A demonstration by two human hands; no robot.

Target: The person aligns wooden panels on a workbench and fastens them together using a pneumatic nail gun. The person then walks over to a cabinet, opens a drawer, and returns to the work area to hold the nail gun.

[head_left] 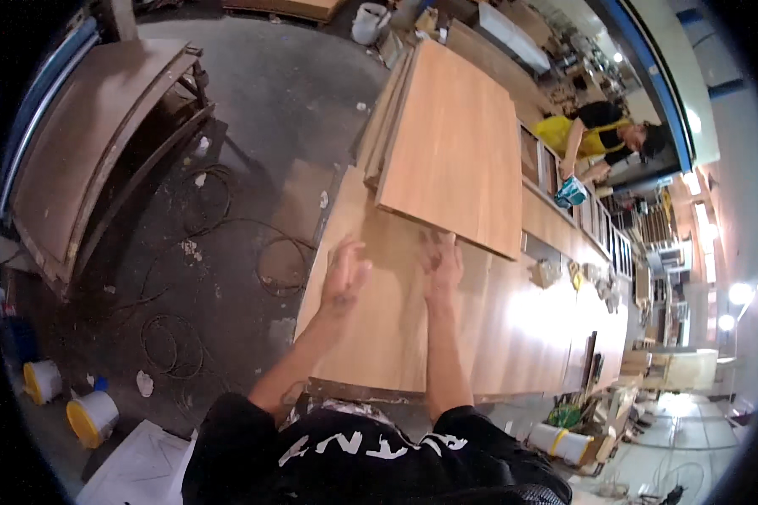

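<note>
- Fingers (pixel 451 245) of the right hand (pixel 440 268) are bent close by the near edge of the top board (pixel 459 143), and it is hard to tell if they pinch it or only touch it
- The left hand (pixel 345 271) is open, a bit blurry, with its thumb and fingers apart, over the lower board (pixel 358 345) and to the left of the right hand
- The top board is big, flat and light brown, and it lies on a pile of boards (pixel 385 126) that poke out on its left side
- The lower board lies flat, nearer to the person, and bright light shines on the wood to its right
- Both bare arms come out of a black shirt (pixel 345 459) with white marks on the front
- On the left is a grey floor (pixel 278 59) with loops of thin cable (pixel 286 238) and white bits
- Past the cable, big brown sheets (pixel 101 143) lie on a rack
- Two white buckets (pixel 93 418) with yellow rims are low on the left
- Across on the right, a co-worker (pixel 598 139) in a yellow apron and dark cap has a hand at a blue-green thing (pixel 570 192)
</note>
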